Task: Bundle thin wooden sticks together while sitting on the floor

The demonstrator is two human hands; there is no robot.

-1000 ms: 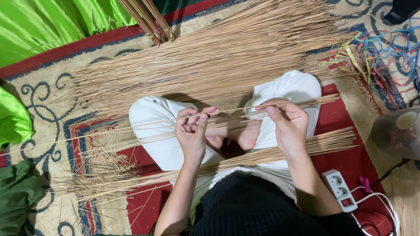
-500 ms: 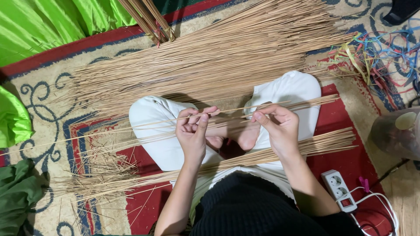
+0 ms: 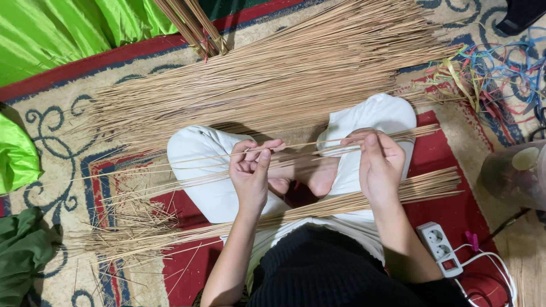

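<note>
I observed green cloth (image 3: 34,40) at far left, then a loose bundle of sticks (image 3: 170,233) across the patterned rug (image 3: 51,142). My left hand (image 3: 250,173) pinched a thin stick (image 3: 307,146) between thumb and forefinger, above my crossed legs. My right hand (image 3: 378,162) gripped the same stick further along. A large stick pile (image 3: 284,74) lay beyond. A power strip (image 3: 438,250) sat at right.

Below me I see a patterned red, beige and blue carpet (image 3: 51,150) bearing a wide heap of thin sticks (image 3: 273,79), green cloth (image 3: 62,34), coloured strings (image 3: 495,68) and a white power strip (image 3: 438,249).
</note>
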